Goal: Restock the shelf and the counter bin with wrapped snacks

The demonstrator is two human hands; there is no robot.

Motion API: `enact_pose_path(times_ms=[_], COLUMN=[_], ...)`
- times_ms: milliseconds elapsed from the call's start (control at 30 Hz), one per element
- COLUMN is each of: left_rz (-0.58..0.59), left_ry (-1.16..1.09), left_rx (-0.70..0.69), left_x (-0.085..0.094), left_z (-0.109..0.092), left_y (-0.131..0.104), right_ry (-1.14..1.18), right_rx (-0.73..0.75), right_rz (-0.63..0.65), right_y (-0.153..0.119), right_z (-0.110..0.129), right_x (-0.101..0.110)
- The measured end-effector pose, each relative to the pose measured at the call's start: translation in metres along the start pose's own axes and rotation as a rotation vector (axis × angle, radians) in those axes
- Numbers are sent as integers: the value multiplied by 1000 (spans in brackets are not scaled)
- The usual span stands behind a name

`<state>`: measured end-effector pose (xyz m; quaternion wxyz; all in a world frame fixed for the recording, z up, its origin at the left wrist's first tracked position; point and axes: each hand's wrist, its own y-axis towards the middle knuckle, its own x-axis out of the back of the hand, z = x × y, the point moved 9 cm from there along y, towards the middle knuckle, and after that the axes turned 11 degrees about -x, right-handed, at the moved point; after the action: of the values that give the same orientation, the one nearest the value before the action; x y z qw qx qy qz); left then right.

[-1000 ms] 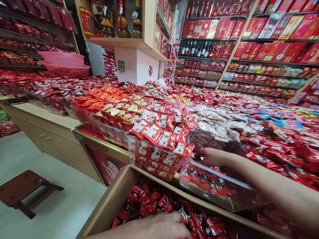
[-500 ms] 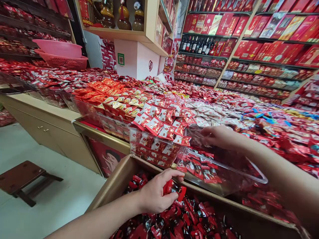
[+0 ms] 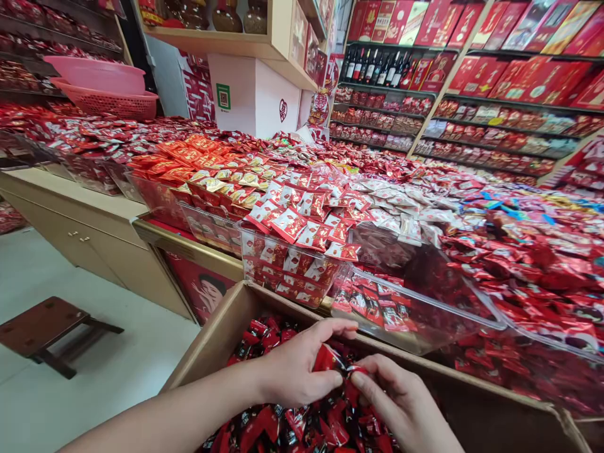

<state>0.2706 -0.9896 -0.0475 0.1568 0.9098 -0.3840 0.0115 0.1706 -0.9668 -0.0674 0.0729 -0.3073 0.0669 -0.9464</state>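
Over an open cardboard box (image 3: 212, 343) of red and black wrapped candies (image 3: 268, 428), my left hand (image 3: 299, 365) is closed round a few red candies (image 3: 327, 358). Close beside it, my right hand (image 3: 394, 393) pinches the end of a red wrapper between thumb and forefinger. The two hands nearly touch at the wrapper. Behind the box stands a clear plastic bin (image 3: 425, 336) with red candies at its left part. To its left, another clear bin (image 3: 287, 267) is heaped with red and white packets (image 3: 302, 220).
Rows of bins with wrapped sweets stretch across the counter (image 3: 117, 195). Pink baskets (image 3: 108, 104) sit at the back left. A low brown stool (image 3: 44, 324) stands on the floor at left. Shelves of red boxes and bottles line the back.
My right hand has come down from the clear bin to the candies at my left hand. The view has shifted slightly downward.
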Motion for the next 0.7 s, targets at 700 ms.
enact_pose_path(times_ms=[700], left_rz=[-144], left_ry=[-271], left_rx=[234], left_x=[2], left_z=[15], left_y=[1], right_ry=[-93], right_rx=[365], right_rz=[-304], right_y=[-24], right_z=[19], right_x=[20])
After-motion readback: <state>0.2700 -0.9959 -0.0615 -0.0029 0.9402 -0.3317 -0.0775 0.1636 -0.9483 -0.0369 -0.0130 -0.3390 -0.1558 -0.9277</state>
